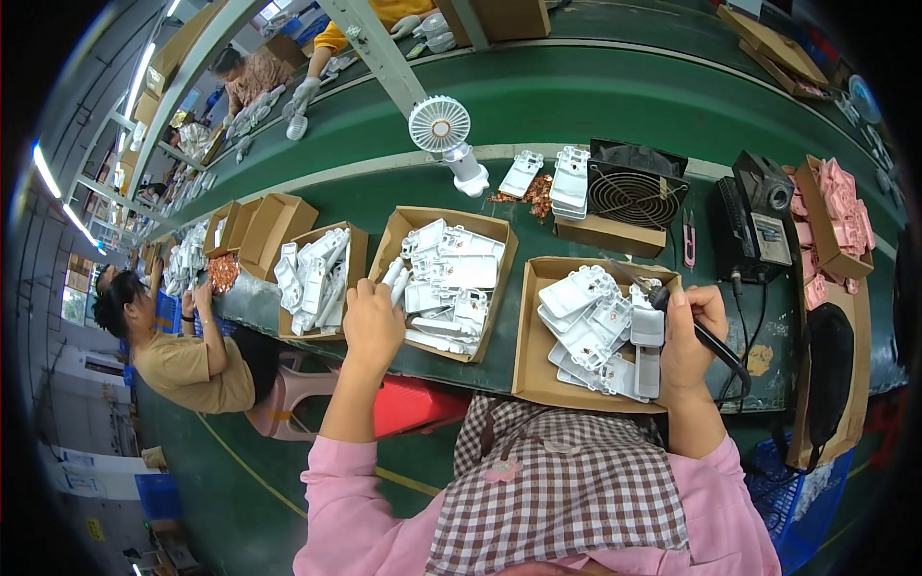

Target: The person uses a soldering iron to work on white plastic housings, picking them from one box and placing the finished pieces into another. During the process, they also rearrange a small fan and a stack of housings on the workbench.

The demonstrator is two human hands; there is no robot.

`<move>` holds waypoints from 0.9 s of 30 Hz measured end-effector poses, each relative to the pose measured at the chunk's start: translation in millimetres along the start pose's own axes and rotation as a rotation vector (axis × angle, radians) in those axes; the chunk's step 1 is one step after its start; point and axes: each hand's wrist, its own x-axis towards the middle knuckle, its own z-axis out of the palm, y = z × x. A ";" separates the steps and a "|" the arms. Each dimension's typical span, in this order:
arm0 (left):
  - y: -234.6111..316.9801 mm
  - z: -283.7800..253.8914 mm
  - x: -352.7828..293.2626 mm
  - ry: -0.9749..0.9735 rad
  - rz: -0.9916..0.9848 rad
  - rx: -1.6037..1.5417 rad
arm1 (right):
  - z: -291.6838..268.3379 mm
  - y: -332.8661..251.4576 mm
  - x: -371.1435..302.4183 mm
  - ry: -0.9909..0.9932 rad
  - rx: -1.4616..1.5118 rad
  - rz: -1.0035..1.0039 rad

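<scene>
Left hand (375, 322) is sitting at the middle box's (459, 218) left edge, fingertips by the white plastic parts (466, 269), can't tell if it's pinching one. Right hand (690, 341) is gripping a soldering iron (659, 299) over the right box (534, 355), ideally keeping its tip off bare plastic.

I can't read a single word or number from here: the small yellow sign (94, 529) at the lower left is too tiny, and the pale front panel (771, 236) on the black unit (755, 179) at the right shows only blurred marks.
</scene>
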 end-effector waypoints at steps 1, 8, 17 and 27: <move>0.3 2.2 -0.1 -0.004 -0.038 0.002 | 0.7 -0.7 -0.2 0.003 0.000 0.002; -3.8 4.4 1.0 0.023 -0.163 -0.129 | 2.2 -3.1 0.0 0.008 -0.009 -0.007; 40.9 -54.3 -4.6 0.180 -0.124 -0.214 | -0.1 -3.8 -0.6 0.019 0.027 -0.002; 46.9 -67.8 -16.7 0.229 0.225 -0.319 | -1.0 -2.1 -1.9 0.004 0.021 0.003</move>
